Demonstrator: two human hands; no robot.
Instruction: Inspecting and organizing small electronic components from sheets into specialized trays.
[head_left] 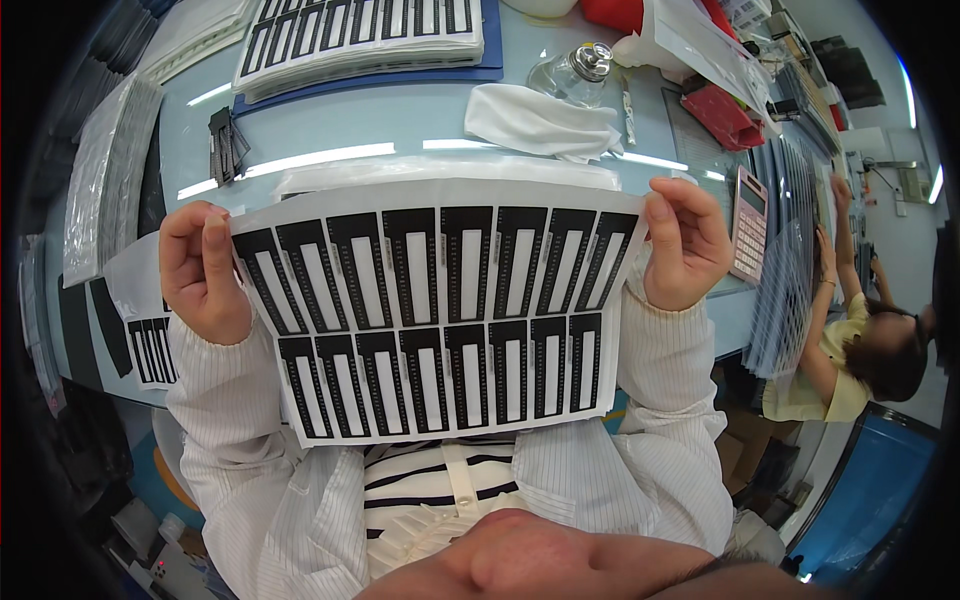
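Between my two hands hangs a white sheet (pixel 440 333) printed with two rows of black rectangular frames, each with a pale window. My left hand (pixel 203 272) pinches its upper left corner, thumb against fingers. At the upper right corner, my right hand (pixel 686 246) grips it the same way. The sheet is held up in front of my chest, its lower edge drooping towards me. Just beyond its top edge, a clear plastic-wrapped stack (pixel 440 172) lies on the table, partly hidden by the sheet.
A stack of similar printed sheets (pixel 360 50) rests on a blue board at the back. Nearby are a white cloth (pixel 540 120), a glass pump bottle (pixel 575 75), small black pieces (pixel 226 145) and a pink calculator (pixel 748 225). A co-worker (pixel 850 350) is at the right.
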